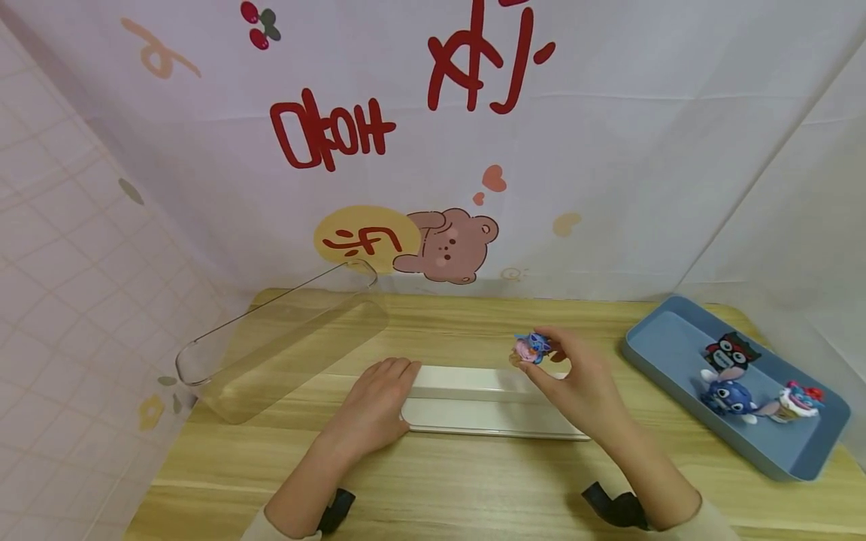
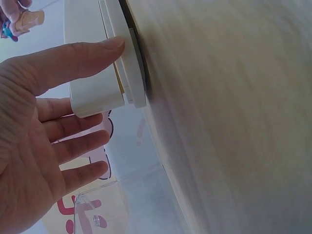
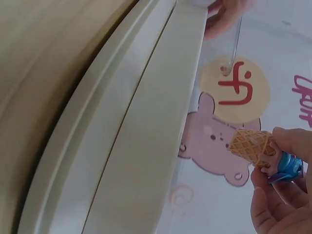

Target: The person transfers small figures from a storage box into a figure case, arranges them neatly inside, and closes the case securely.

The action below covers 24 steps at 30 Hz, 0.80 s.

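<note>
A person's right hand (image 1: 575,379) pinches a small toy (image 1: 532,348) between thumb and fingertips, holding it just above the far edge of a long white base (image 1: 473,402) on a wooden table (image 1: 440,481). In the right wrist view the toy (image 3: 261,151) shows a waffle-cone bottom and a blue part tucked against the fingers (image 3: 287,141), with the white base (image 3: 131,146) running beside it and not touching it.

The left hand (image 1: 375,406) lies flat with its fingers straight and slightly spread, resting on the left end of the base. In the left wrist view the thumb (image 2: 83,58) presses against the corner of the base (image 2: 92,92), while the other fingers (image 2: 78,146) stretch out loose beyond it; the toy (image 2: 22,22) appears blurred at the top left corner.

To the left of the left hand, a clear plastic cover (image 1: 284,338) leans tilted, one long edge on the table and the other raised toward the backdrop. To the right of the right hand, well apart from it, a blue tray (image 1: 649,338) sits on the table's right side. In it lie three more toys: a dark owl-like one (image 1: 731,352) at the far end, a blue one (image 1: 729,397) in the middle and a pink-and-blue one (image 1: 798,400) nearest the tray's right wall.

Behind the table hangs a white backdrop (image 1: 609,150) printed with red lettering and a cartoon bear (image 1: 449,244).
</note>
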{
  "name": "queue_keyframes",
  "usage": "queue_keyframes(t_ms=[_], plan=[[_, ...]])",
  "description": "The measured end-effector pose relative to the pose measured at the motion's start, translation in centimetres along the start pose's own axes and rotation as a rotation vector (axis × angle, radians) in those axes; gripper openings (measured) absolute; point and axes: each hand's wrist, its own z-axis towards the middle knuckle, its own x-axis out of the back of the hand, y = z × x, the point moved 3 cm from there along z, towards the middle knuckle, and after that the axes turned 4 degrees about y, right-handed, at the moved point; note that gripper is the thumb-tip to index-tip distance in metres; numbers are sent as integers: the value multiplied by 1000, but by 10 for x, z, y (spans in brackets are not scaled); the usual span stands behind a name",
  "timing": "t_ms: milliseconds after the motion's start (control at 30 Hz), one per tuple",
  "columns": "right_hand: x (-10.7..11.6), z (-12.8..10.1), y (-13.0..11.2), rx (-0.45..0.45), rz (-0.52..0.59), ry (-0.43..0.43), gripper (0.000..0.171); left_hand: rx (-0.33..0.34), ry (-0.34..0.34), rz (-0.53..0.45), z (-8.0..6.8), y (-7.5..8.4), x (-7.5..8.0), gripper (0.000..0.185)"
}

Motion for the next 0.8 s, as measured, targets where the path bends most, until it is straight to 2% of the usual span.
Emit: queue_keyframes(t_ms=[233, 467, 800], plan=[[-20, -4, -11, 6, 45, -28, 55, -3, 4, 1, -1, 0, 0, 86], [-42, -10, -24, 49, 82, -71, 53, -3, 9, 9, 0, 1, -1, 86], [-59, -12, -38, 44, 96, -119, 51, 2, 0, 39, 0, 0, -1, 88]])
